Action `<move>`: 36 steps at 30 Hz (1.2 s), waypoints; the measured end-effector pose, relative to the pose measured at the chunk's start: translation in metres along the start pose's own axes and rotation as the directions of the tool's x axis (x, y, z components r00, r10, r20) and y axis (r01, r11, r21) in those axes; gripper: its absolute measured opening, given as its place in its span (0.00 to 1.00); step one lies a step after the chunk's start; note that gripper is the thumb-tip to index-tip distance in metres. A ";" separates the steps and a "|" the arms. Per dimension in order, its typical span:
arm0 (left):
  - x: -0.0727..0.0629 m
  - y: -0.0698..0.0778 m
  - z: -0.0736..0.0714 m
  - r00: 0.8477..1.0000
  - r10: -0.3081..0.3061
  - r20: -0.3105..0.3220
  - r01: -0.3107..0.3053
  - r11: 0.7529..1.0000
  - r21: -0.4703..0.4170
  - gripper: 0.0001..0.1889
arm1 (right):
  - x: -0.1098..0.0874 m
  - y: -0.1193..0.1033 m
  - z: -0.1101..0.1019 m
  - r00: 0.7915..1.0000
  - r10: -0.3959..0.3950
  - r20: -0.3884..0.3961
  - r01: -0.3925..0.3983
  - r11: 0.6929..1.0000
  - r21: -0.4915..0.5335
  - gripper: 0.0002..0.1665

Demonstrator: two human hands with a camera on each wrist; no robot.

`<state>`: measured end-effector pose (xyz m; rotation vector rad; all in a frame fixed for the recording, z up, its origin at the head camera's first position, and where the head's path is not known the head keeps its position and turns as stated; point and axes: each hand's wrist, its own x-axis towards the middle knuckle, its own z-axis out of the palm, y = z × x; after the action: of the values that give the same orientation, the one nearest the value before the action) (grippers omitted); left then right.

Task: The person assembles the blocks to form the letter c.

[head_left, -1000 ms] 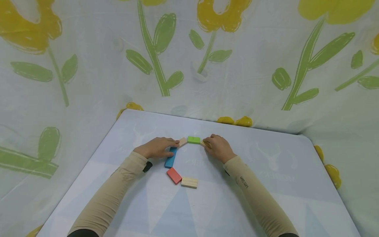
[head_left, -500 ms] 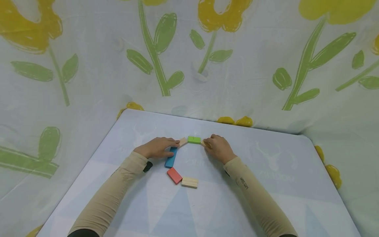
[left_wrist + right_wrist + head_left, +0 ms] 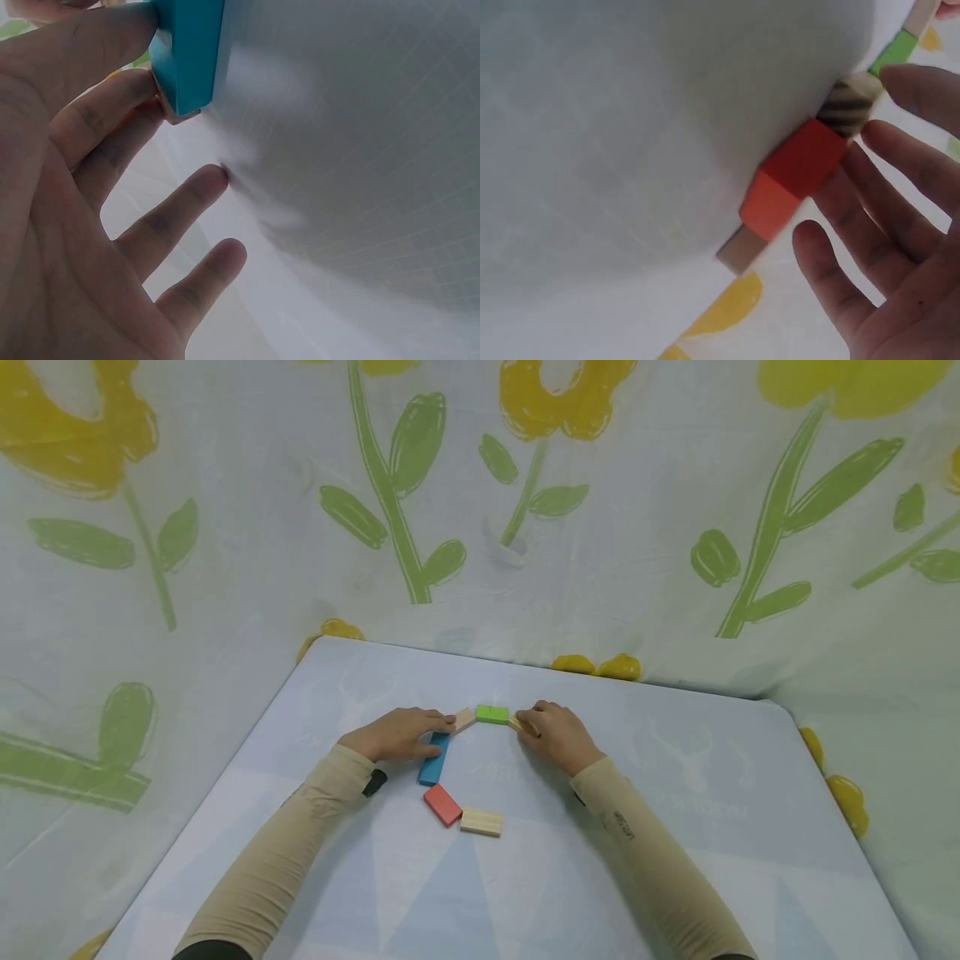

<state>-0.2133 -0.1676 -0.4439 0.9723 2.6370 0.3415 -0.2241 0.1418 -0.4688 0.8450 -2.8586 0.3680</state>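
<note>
Flat blocks lie in a loose ring on the pale blue table [image 3: 675,793]. My left hand [image 3: 438,729] rests flat, its thumb against the end of a blue block [image 3: 433,758] and its fingertips by a wooden block [image 3: 464,719]. The left wrist view shows the blue block [image 3: 187,52] touched by the thumb of my left hand [image 3: 135,82], whose fingers are straight. A green block [image 3: 492,714] lies between the hands. My right hand [image 3: 525,724] covers more blocks; in the right wrist view a red block [image 3: 802,157] and a striped wooden block [image 3: 847,105] lie beside the straight fingers of that hand [image 3: 885,150].
Nearer me lie a second red block [image 3: 442,804] and a pale wooden block [image 3: 480,822], touching at a corner. A flower-printed cloth [image 3: 480,527] rises behind and around the table. The table's rounded far corners show at left and right.
</note>
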 end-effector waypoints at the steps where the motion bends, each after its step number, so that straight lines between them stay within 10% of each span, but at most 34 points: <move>1: 0.000 0.000 0.000 1.000 0.001 -0.001 -0.001 1.000 0.000 0.27 | 0.000 0.001 -0.002 1.000 -0.001 -0.005 0.001 1.000 0.007 0.17; 17: 0.001 0.000 -0.002 1.000 -0.007 -0.004 0.007 1.000 -0.011 0.26 | -0.002 0.027 -0.041 0.986 0.169 0.003 -0.168 0.979 0.117 0.35; 36: 0.000 0.000 0.002 1.000 -0.013 -0.001 0.013 1.000 -0.010 0.26 | 0.003 0.052 -0.028 0.979 0.094 0.181 -0.130 0.971 0.200 0.32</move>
<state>-0.2128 -0.1669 -0.4453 0.9518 2.6392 0.3513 -0.2536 0.1905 -0.4514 0.7844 -3.0757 0.6528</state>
